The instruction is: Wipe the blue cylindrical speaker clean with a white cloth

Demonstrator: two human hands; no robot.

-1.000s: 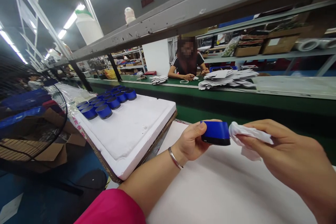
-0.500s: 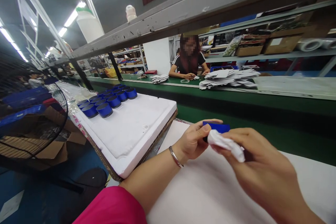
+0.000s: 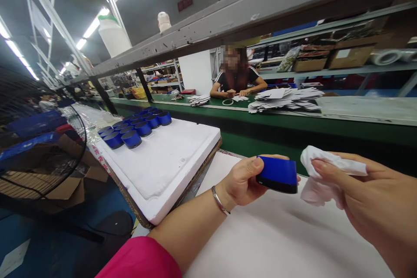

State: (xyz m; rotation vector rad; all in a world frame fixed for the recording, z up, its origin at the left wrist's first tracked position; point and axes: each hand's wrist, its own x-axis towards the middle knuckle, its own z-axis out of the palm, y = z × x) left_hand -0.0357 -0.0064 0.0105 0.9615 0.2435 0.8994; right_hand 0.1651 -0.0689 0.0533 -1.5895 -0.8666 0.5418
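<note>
Over the white work surface, my left hand is closed round a blue cylinder with a black base, which looks like a small round speaker. Its blue side faces me, with tiny markings on the dark band. To the right, my right hand pinches a crumpled white cloth, held a little apart from the cylinder. Several matching blue cylinders stand grouped at the far end of a white foam tray on the left.
Behind runs a green conveyor belt. Across it sits a person beside a pile of white folded card pieces. A grey beam crosses overhead, carrying a white jug. A fan and cardboard boxes are at the left.
My right hand has drawn the cloth away from the cylinder to the right. In my left hand the cylinder has turned, so more of its blue side shows.
</note>
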